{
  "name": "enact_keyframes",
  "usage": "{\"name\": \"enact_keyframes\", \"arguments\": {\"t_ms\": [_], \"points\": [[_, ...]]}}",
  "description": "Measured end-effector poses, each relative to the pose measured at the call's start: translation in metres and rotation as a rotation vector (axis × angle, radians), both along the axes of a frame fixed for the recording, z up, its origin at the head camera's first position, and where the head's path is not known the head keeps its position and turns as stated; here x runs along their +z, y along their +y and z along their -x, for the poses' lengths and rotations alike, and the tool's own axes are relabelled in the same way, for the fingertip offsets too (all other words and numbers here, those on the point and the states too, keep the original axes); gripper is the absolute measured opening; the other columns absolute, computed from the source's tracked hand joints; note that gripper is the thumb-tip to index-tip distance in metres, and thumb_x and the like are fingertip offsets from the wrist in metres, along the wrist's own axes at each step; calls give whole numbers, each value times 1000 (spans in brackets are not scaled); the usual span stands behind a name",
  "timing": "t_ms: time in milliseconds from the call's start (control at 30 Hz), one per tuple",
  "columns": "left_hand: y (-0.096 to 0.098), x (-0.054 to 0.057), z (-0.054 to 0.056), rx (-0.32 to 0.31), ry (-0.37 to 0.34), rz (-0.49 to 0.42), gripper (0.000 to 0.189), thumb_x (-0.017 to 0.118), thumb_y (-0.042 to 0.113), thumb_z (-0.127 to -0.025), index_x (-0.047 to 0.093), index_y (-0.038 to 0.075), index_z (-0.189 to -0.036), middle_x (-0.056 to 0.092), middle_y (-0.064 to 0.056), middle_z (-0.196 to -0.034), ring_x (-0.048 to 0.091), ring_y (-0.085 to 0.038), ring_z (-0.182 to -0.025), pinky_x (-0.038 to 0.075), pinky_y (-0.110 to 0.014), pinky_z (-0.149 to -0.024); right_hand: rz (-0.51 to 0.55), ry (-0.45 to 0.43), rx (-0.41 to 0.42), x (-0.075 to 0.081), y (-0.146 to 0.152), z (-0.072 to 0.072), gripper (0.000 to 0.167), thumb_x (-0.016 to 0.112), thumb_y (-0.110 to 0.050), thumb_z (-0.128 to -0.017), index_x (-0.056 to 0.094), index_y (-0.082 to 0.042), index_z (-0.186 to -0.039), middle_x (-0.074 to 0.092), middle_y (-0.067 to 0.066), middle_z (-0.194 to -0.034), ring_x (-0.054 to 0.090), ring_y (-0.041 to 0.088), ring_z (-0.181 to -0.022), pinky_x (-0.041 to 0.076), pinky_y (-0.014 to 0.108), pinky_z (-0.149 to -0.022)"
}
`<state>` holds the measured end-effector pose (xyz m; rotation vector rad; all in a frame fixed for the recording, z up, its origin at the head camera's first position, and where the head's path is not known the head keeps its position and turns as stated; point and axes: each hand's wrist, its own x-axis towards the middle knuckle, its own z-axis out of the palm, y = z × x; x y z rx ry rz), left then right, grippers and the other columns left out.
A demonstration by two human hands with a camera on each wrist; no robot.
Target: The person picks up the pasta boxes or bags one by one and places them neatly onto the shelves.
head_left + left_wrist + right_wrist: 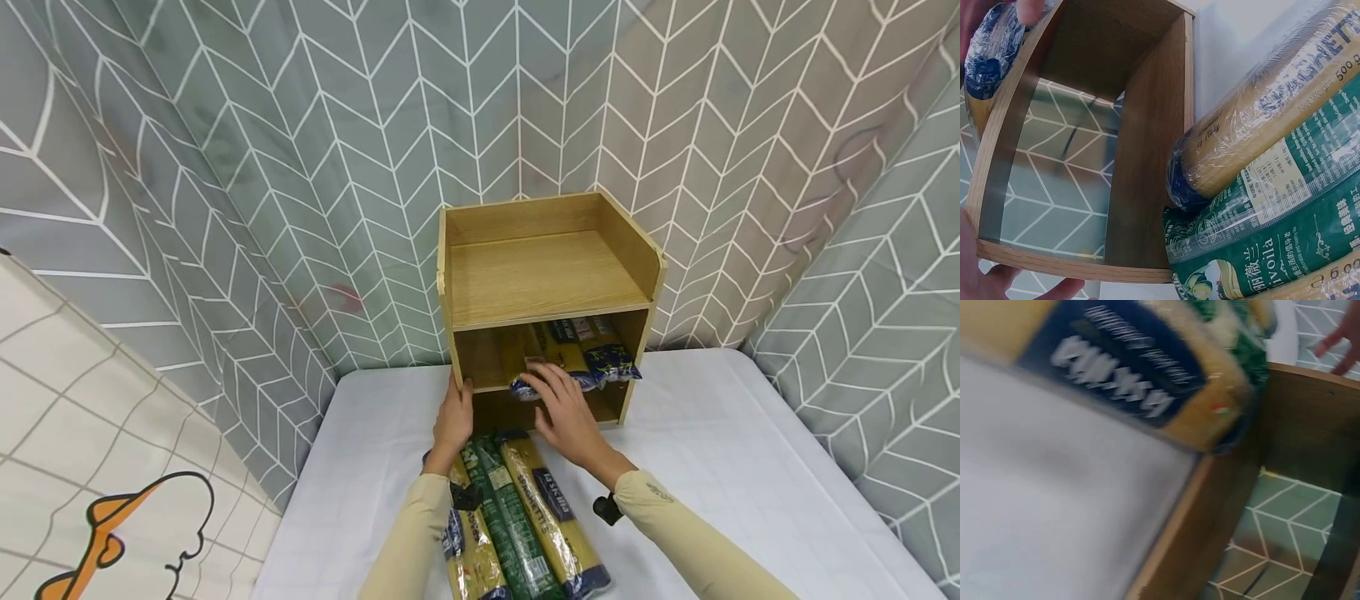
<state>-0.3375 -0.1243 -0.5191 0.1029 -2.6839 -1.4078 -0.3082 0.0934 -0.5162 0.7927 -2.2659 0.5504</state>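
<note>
A small wooden shelf unit (551, 275) stands on the table. My left hand (453, 417) rests against its left side panel, thumb near the front edge, fingers extended along the outside. My right hand (566, 414) touches the front end of a spaghetti packet (525, 387) on the middle board, its fingers over the wrapped end. Two more pasta packets, one with a dark label (562, 337) and one with a blue end (611, 360), lie to the right on that board. In the left wrist view, right-hand fingertips touch the packet's wrapped blue end (988, 69).
In front of the unit, a yellow spaghetti packet (551, 517), a green packet (510, 517) and another yellow packet (476, 546) lie side by side on the white-covered table (720, 417). Patterned curtains (375, 167) hang behind. The right wrist view is blurred.
</note>
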Motion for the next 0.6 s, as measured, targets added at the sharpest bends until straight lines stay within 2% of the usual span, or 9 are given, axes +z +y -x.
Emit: {"name": "enact_keyframes", "arguments": {"t_ms": [133,233,367,467,533,600], "points": [[-1,0,0,-3,3,1,62,27,46,-112,18,17,-166,49,-21,-157,56,-51,-132,45,-72,-101,-25,119,115,-9,5,-8,50,64,5,-84,64,-10,-131,62,12,-137,56,31,-127,48,50,-103],[-2,0,0,-4,-4,3,62,27,47,-112,18,18,-166,49,-21,-157,56,-50,-133,45,-72,-101,-49,127,143,-17,6,-14,42,67,6,-82,69,-14,-118,67,6,-124,61,23,-114,51,41,-95],[-3,1,1,14,-5,0,62,27,47,-112,20,18,-166,50,-21,-156,56,-50,-132,45,-72,-101,-130,16,171,-28,5,-23,31,72,3,-83,72,-18,-106,69,-2,-113,64,15,-102,53,36,-86],[-3,1,1,20,0,-1,62,28,47,-112,21,17,-166,51,-21,-156,57,-51,-131,45,-72,-100,-205,-98,174,-39,3,-29,22,73,-3,-87,73,-21,-100,69,-3,-113,65,15,-104,55,37,-88],[-3,1,1,12,-1,-1,62,28,47,-112,20,18,-166,50,-22,-156,57,-51,-131,45,-72,-100,-233,-164,158,-46,2,-33,18,73,-6,-89,74,-20,-99,69,-1,-116,66,17,-107,57,40,-90],[-2,1,0,4,-3,5,62,28,47,-112,19,18,-166,50,-22,-156,57,-51,-131,46,-72,-99,-252,-231,125,-52,1,-37,17,74,-11,-91,73,-19,-105,68,2,-121,66,20,-110,57,42,-90]]}}
